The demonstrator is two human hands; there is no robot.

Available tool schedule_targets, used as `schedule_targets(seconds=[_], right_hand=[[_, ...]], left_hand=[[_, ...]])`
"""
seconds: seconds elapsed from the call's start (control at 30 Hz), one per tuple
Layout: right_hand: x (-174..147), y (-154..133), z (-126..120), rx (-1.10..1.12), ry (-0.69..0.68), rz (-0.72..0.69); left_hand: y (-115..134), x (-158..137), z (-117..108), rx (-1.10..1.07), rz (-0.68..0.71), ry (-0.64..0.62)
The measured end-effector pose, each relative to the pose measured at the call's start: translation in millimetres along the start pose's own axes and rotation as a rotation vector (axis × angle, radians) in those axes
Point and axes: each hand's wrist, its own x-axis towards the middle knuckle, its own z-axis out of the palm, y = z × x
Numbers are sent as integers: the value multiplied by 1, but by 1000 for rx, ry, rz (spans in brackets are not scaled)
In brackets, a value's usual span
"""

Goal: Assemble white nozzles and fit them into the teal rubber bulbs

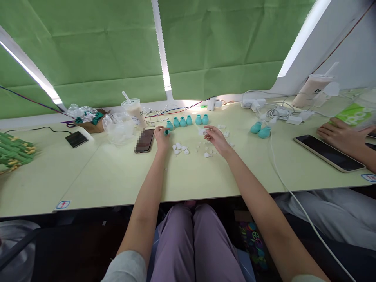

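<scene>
My left hand (162, 138) is closed around a small teal bulb-shaped piece (167, 132), its dark opening facing up. Beyond it stands a row of several similar teal bulb-shaped pieces (182, 122). My right hand (216, 139) pinches a small, clear, whitish piece (202, 131) between thumb and fingers; its exact kind is too small to make out. Between my hands lie several white plastic bits (179, 148) and tiny translucent bits (205, 148) scattered on the table (190, 178). More clear pieces (226, 134) lie just beyond my right hand.
To the left are a phone (144, 141), a plastic bag (119, 128) and a drink cup (133, 111). At right, two teal pieces (261, 130), tangled white cables (277, 112) and another phone (329, 152) lie near another person's hand (342, 135). A white cord crosses the front edge.
</scene>
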Motion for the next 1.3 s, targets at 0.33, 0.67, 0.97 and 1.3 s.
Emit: schedule_targets(seconds=[0.33, 0.67, 0.97, 1.3], right_hand=[[-5, -2, 3, 1, -126, -64], [-5, -4, 3, 112, -278, -73], [-7, -12, -2, 134, -196, -88], [-9, -16, -3, 150, -235, -109]], left_hand=[[28, 0, 0, -306, 114, -76], [70, -18, -1, -313, 335, -149], [97, -37, -4, -302, 431, -170], [102, -50, -2, -319, 615, -13]])
